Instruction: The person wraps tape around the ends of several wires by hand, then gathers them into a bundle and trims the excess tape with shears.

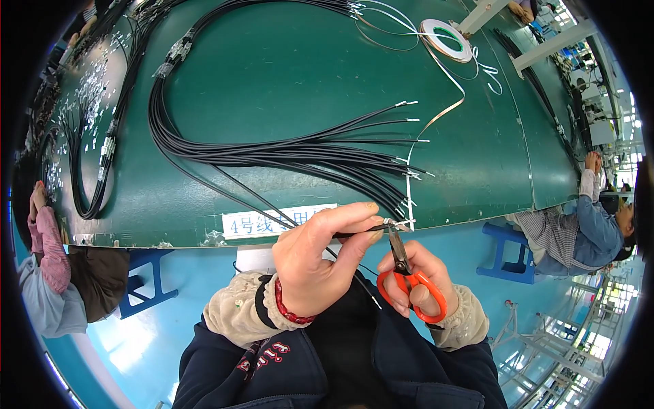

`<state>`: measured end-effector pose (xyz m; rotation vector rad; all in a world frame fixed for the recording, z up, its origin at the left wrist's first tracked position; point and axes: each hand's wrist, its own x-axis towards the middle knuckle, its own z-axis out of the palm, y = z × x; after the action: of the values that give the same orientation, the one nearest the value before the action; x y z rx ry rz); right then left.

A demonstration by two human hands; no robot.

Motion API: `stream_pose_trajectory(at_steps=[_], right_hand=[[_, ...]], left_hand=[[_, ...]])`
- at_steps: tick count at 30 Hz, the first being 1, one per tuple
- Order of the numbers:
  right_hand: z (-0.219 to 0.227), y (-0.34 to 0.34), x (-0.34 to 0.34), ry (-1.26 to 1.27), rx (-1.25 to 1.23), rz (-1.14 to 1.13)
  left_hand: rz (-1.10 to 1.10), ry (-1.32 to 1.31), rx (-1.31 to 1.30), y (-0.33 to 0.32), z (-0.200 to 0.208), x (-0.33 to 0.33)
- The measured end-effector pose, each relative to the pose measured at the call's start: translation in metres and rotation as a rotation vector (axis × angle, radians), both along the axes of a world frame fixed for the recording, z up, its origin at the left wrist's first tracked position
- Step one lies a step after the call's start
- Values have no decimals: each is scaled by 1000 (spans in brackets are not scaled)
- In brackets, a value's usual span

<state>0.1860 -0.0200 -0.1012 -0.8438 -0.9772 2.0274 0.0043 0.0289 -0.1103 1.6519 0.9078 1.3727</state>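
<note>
My left hand (320, 255) pinches the end of a black cable (354, 234) between thumb and fingers, just over the table's front edge. In my right hand (424, 267) is a pair of scissors (402, 269) with orange handles; its blades point away from me and meet the cable's pale tip beside my left fingertips. How far the blades are apart I cannot make out. From the left, a bundle of black cables (252, 151) curves over the green table and fans out into several loose ends with whitish tips. Another cable (370, 293) hangs below my left hand.
A roll of white tape (445, 41) lies at the far right, its thin strip (449, 102) trailing toward me. A white label (272, 221) is stuck near the edge of the green table (477, 157). Co-workers sit left and right, with blue stools (509, 253) beside them.
</note>
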Motion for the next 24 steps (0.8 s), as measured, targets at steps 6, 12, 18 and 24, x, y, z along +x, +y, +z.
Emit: stream_pose_trajectory(at_steps=[6,12,18,24], right_hand=[[0,1,1,24,-30,-2],[3,1,2,12,-52,-3],[-2,-1,2,56,71,25],[-5,0,-6,37,153,18]], left_hand=[[6,-9,-5,0,1,2],[1,-18,6,1,1,3],[11,-15,1,0,1,3],[16,-10,-1,0,3,3]])
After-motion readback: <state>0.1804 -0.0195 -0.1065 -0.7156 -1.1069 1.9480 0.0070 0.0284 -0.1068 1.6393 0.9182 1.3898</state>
